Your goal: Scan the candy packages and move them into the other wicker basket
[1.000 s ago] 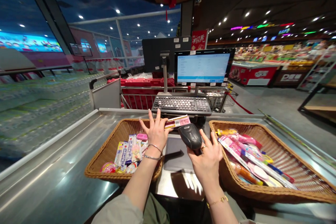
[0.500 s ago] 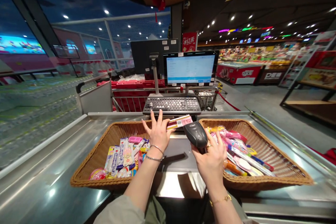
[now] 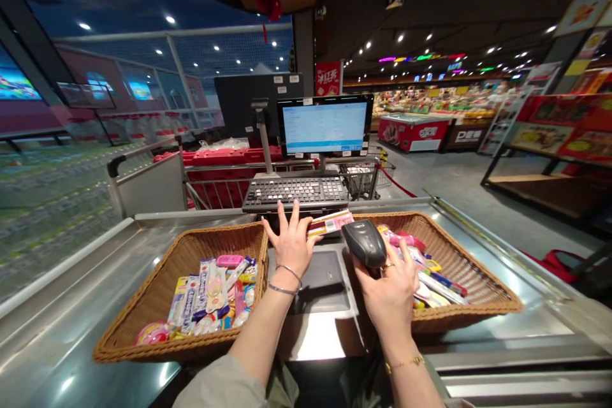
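My right hand (image 3: pixel 389 293) is wrapped round a black handheld barcode scanner (image 3: pixel 365 243), its head tilted toward the left hand. My left hand (image 3: pixel 289 248) pinches a slim flat package (image 3: pixel 329 222) between thumb and forefinger, the other fingers stretched toward the keyboard. A barcode shows on the package, close to the scanner's head. To the left stands a wicker basket (image 3: pixel 119 319) with wrapped snacks and small colourful packs. Behind the right hand is a second wicker basket (image 3: pixel 482 284), with toothbrush-like packs and pink packages; the hand and scanner hide part of it.
A keyboard (image 3: pixel 296 191) sits just beyond my left hand, below a lit monitor (image 3: pixel 326 124). Between the baskets is a grey panel (image 3: pixel 327 284) in the metal counter (image 3: pixel 52 331). Shopping carts (image 3: pixel 210 188) stand behind the counter; shelves (image 3: pixel 549 140) rise at the right.
The view has turned slightly right, so the monitor, keyboard and baskets sit further left. Both hands keep their holds on the package and the scanner.
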### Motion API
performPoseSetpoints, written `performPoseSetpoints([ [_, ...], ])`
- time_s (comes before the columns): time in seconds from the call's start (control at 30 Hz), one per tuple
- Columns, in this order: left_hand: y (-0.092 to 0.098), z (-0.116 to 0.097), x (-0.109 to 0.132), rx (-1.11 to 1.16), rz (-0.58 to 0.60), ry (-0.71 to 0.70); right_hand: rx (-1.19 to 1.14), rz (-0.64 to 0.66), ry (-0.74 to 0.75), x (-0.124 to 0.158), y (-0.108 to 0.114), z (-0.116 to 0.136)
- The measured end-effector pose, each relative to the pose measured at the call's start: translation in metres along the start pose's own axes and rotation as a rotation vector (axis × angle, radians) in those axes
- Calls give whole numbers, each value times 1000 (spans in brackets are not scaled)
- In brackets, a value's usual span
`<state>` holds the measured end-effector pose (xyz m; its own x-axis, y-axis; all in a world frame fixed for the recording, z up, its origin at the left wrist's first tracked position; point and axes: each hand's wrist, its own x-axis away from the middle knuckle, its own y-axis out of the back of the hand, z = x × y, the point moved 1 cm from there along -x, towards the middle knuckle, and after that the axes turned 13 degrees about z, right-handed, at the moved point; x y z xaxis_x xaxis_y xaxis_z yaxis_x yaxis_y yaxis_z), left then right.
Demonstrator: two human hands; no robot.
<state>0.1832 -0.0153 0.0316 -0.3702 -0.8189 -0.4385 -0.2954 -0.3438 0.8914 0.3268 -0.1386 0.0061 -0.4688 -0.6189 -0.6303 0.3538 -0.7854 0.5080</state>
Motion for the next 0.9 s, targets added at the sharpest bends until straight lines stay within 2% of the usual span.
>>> performPoseSetpoints([
  [0.27, -6, -21, -4, 26, -10, -37, -2, -55, -12, -3, 10, -17],
  [0.53, -18, -39, -9, 33, 18, -84, -5, -97, -101, -4, 22, -28],
  [0.9, -32, -67, -13, 27, 51, -228, 34, -292, -225, -7, 38, -56],
])
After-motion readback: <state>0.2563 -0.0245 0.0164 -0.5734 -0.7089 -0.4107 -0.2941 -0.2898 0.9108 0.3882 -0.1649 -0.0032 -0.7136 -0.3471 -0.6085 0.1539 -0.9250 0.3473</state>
